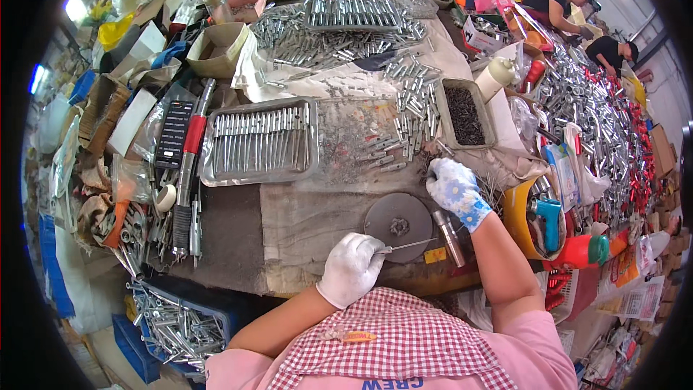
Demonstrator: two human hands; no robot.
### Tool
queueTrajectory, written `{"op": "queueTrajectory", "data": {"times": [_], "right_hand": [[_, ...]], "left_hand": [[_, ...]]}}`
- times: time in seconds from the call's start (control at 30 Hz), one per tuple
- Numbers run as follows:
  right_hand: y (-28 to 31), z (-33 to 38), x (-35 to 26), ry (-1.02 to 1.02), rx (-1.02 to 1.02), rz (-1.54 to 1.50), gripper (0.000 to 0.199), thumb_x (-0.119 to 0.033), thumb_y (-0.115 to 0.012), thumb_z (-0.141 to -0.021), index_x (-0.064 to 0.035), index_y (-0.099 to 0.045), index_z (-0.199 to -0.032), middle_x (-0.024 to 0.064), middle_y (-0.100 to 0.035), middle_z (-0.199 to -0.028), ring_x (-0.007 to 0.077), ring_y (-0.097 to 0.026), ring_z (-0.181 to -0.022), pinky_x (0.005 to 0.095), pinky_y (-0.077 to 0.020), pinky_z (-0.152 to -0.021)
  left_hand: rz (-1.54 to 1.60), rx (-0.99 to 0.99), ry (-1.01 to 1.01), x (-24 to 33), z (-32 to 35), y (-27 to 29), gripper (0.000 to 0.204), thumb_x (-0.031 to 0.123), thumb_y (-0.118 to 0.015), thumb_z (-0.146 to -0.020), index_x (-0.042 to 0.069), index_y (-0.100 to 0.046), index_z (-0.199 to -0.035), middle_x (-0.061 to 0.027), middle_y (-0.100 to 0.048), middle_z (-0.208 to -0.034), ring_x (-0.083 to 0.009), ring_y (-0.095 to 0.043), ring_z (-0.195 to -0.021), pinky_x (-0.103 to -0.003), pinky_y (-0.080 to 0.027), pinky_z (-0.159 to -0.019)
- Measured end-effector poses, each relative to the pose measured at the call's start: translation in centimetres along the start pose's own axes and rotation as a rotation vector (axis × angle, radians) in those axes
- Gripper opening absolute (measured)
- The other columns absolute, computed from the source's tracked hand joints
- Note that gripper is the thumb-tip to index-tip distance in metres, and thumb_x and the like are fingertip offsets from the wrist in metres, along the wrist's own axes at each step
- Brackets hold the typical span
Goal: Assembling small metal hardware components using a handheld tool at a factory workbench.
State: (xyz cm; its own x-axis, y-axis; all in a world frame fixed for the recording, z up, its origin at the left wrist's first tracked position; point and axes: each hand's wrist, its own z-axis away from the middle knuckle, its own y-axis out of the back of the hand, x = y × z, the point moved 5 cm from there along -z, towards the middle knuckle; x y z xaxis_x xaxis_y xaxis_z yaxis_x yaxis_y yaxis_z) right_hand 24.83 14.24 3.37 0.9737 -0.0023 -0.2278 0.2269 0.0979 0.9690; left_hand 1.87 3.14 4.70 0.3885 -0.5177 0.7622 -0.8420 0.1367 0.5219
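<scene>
My left hand (351, 271), in a white glove, pinches the end of a thin metal rod (411, 245) with a short silver sleeve at its held end. The rod points right, over the near edge of a round grey disc (384, 218) lying on the bench. My right hand (456, 189), in a blue flowered glove, is curled by a bundle of thin dark rods (494, 186); what its fingers hold is hidden. Below that hand a thick silver metal cylinder (450, 238) lies on the bench. Loose silver sleeves (415, 119) are scattered beyond my right hand.
A metal tray (260, 176) with a row of rods sits to the left. A bin of small dark pieces (445, 112) stands right of the sleeves. A yellow container (517, 225) with a teal tool (550, 224) is at right. Two people work at far right.
</scene>
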Motion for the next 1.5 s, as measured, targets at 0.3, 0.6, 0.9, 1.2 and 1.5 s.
{"op": "queueTrajectory", "data": {"times": [0.3, 0.6, 0.9, 1.2, 1.5], "right_hand": [[4.0, 8.5, -2.9, 0.232, 0.348, -0.598, 0.030, 0.004, -0.066, -0.079, -0.0071, -0.069, -0.106, 0.0121, -0.069, -0.088, 0.0273, -0.068, -0.080, 0.0344, -0.0543, -0.071], [-1.8, 13.2, -5.6, 0.461, 0.317, -0.595, 0.019, -0.007, -0.079, -0.074, -0.0114, -0.072, -0.091, 0.0043, -0.070, -0.091, 0.0243, -0.068, -0.075, 0.0351, -0.0540, -0.065], [-3.0, 12.0, -6.4, 0.497, 0.317, -0.405, 0.019, -0.015, -0.079, -0.068, -0.0139, -0.073, -0.086, 0.0025, -0.063, -0.093, 0.0268, -0.059, -0.089, 0.0405, -0.0489, -0.075], [-1.3, 10.3, -9.2, 0.525, -0.059, 0.025, 0.011, -0.022, -0.070, -0.072, -0.0116, -0.069, -0.076, 0.0068, -0.062, -0.087, 0.0270, -0.058, -0.086, 0.0411, -0.0462, -0.071], [-0.5, 13.4, -7.8, 0.509, 0.126, -0.114, 0.034, -0.026, -0.077, -0.071, -0.0092, -0.072, -0.100, 0.0068, -0.059, -0.110, 0.0273, -0.054, -0.101, 0.0405, -0.0439, -0.083]], "left_hand": [[-0.198, 0.025, 0.005, -0.9, 0.6, -1.7, 0.017, 0.004, -0.074, -0.071, 0.010, -0.067, -0.085, -0.0056, -0.061, -0.082, -0.0289, -0.056, -0.084, -0.040, -0.047, -0.078], [-0.167, -0.015, -0.001, -1.3, 0.3, -2.1, 0.016, 0.006, -0.073, -0.070, 0.008, -0.069, -0.086, -0.0068, -0.061, -0.082, -0.0295, -0.056, -0.083, -0.040, -0.047, -0.077], [-0.140, -0.017, 0.036, -1.4, 0.0, -1.8, 0.019, 0.005, -0.072, -0.065, 0.007, -0.071, -0.084, -0.0076, -0.061, -0.082, -0.0298, -0.056, -0.083, -0.040, -0.047, -0.077], [-0.139, -0.058, 0.038, -1.7, 0.1, -2.1, 0.016, 0.006, -0.073, -0.065, 0.008, -0.071, -0.081, -0.0062, -0.062, -0.082, -0.0291, -0.057, -0.084, -0.040, -0.047, -0.078], [-0.138, -0.058, 0.095, -1.8, -0.1, -1.9, 0.011, 0.007, -0.071, -0.069, 0.009, -0.074, -0.080, -0.0067, -0.063, -0.080, -0.0291, -0.057, -0.086, -0.039, -0.049, -0.078]]}}
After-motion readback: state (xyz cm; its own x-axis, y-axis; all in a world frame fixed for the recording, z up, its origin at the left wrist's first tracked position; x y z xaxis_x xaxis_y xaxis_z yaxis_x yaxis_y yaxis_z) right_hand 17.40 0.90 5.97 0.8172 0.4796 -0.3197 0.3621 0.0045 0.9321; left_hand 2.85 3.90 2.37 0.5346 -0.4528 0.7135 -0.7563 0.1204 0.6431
